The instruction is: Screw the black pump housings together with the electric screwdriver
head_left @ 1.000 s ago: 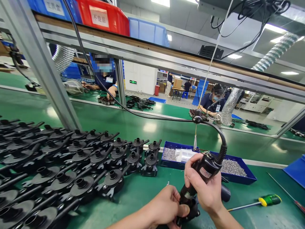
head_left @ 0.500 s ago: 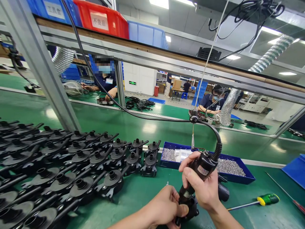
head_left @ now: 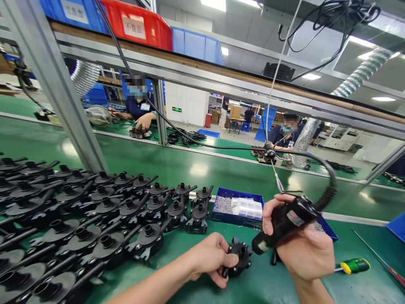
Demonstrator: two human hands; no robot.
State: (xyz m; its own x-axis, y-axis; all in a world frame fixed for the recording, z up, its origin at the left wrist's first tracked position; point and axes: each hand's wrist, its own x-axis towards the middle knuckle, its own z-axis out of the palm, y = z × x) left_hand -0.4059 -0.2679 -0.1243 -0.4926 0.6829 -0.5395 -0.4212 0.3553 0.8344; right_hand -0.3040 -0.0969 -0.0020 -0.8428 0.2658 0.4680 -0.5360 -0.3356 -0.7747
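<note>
My left hand [head_left: 217, 259] is closed on a small black plastic housing [head_left: 242, 257] with a round spout, just above the green bench. In my right hand [head_left: 306, 249] is a black electric screwdriver [head_left: 289, 219], tilted with its nose pointing down and left. That nose is beside the housing, apart from it. A cable runs from the tool's back end, and a cord from above hangs close to it. Behind the tool stand a blue tray [head_left: 218, 218] of small screws with white labelled packets, and another blue tray [head_left: 330, 232], mostly hidden by my right hand.
Rows of finished-looking black housings [head_left: 107, 240] fill the bench's left side. A green and yellow screwdriver [head_left: 356, 266] and a red-handled one [head_left: 397, 276] lie at right. A metal post [head_left: 68, 93] rises at left. Co-workers [head_left: 141, 109] sit across the bench.
My right hand has lifted the electric screwdriver off the housing and moved it right, tilting it flatter. My left hand keeps hold of the housing, which now shows more fully.
</note>
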